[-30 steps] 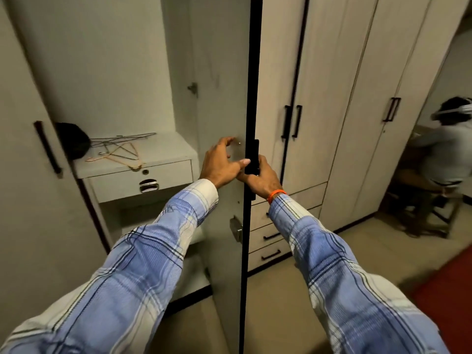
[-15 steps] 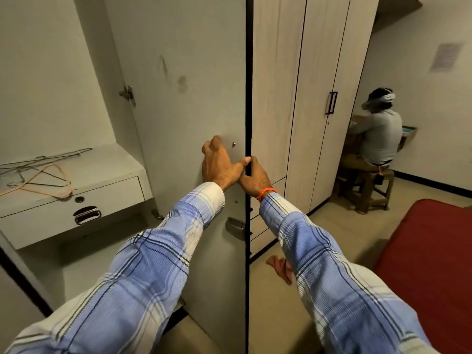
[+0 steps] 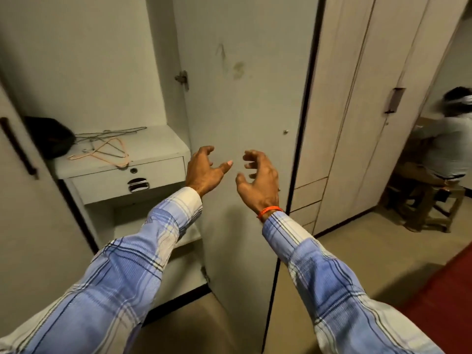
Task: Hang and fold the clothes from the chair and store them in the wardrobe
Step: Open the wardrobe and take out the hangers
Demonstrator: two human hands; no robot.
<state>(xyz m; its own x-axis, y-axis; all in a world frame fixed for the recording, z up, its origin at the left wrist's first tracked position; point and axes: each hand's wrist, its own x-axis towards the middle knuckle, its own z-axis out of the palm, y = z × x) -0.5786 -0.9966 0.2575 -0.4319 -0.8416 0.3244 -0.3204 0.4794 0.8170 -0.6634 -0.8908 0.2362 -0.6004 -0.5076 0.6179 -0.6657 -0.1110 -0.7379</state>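
Before the open wardrobe door (image 3: pixel 245 103), from my head view, my left hand (image 3: pixel 204 169) and right hand (image 3: pixel 259 176) hover side by side, apart from each other, fingers loosely curled and spread, holding nothing. Whether they touch the panel I cannot tell. Left of the door, the wardrobe (image 3: pixel 84 60) stands open; wire hangers (image 3: pixel 107 149) lie on its shelf (image 3: pixel 153 146) above a drawer (image 3: pixel 107 178), beside a dark bag (image 3: pixel 48 139). At far right a seated person (image 3: pixel 444 146) shows.

Dim, even indoor light, soft shadows, motion blur and curved edges
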